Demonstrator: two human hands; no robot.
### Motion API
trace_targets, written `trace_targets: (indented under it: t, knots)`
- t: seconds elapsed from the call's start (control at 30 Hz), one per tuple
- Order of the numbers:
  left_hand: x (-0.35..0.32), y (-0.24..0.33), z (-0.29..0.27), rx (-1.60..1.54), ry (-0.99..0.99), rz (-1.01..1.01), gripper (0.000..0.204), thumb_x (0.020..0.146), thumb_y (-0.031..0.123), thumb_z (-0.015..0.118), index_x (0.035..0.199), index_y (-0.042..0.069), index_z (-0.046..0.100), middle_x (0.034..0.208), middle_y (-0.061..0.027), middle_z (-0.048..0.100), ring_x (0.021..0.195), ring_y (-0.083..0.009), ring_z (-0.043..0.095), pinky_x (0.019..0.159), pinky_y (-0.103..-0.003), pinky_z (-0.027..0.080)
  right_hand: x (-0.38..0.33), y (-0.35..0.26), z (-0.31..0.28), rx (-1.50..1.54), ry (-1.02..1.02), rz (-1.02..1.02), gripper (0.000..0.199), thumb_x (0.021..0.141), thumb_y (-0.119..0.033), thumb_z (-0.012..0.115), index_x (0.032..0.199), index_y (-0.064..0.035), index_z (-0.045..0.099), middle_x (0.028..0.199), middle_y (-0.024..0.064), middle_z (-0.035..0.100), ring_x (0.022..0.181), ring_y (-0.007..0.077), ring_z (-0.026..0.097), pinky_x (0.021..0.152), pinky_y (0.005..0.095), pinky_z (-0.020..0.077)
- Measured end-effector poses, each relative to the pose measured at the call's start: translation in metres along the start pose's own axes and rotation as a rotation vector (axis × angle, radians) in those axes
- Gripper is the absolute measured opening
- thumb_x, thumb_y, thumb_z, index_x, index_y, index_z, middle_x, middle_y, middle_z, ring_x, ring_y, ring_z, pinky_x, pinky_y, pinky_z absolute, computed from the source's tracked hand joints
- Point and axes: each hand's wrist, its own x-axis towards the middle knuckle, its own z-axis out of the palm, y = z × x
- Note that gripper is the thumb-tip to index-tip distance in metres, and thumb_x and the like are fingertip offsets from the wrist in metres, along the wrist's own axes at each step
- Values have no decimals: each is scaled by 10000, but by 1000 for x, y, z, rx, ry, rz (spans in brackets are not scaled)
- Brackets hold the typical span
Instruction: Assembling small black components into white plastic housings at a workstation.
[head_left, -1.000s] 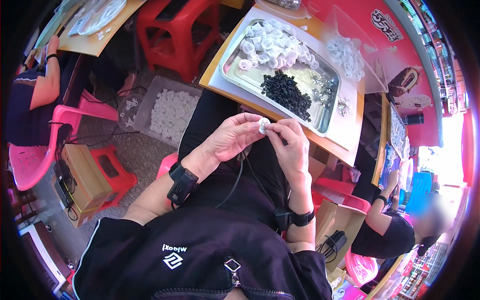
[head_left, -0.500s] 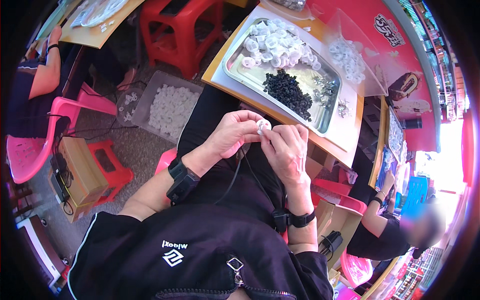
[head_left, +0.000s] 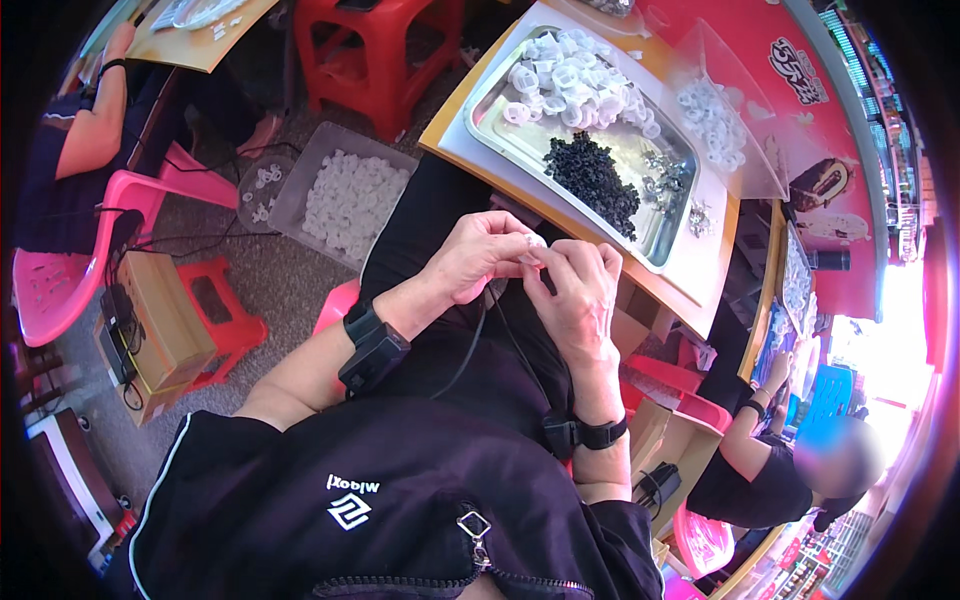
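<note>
From where I stand, a small white piece (head_left: pixel 536 241) sits above the person's lap (head_left: pixel 415 220), pinched by the fingers of the left hand (head_left: pixel 478 257) and the right hand (head_left: pixel 575 300). Beyond, on the desk (head_left: pixel 438 132), a metal tray (head_left: pixel 522 143) holds white rings (head_left: pixel 580 80) and black bits (head_left: pixel 592 182).

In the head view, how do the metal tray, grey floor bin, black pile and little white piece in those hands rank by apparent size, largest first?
1. Metal tray
2. Grey floor bin
3. Black pile
4. White piece, partly hidden
</note>
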Motion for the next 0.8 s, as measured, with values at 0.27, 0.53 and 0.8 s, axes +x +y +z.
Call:
trace_targets:
  t: [0.27, 0.53, 0.8]
  knots:
    - [1, 4, -10, 50, -144, -41, 170, 883, 78, 637, 1017, -26, 645, 984, -104, 667, 878, -163, 670, 797, -298, 572, -2, 3, -2, -38, 15, -44, 235, 737, -109, 741, 962, -118, 675, 815, -9, 568, 748, 162, 559, 752, 350, 369]
    - [1, 14, -16, 0, -291, -95, 281, 916, 49, 585, 1170, -68, 602, 1102, -171, 655, 1004, -224, 662, 904, -356, 553, -5, 6, -8, -48, -17, -26, 243, 750, -139, 750, 981, -122, 677, 837, -8, 583, 764, 158, 568, 770, 351, 361]
    - [4, 15, -14, -58, -278, -105, 267, 915, 53, 592, 1153, -66, 612, 1095, -169, 657, 992, -221, 664, 901, -348, 553, -6, 7, -6, 31, 55, 8, 279, 740, -116, 759, 1007, -107, 679, 884, 8, 605, 809, 172, 590, 785, 349, 377]
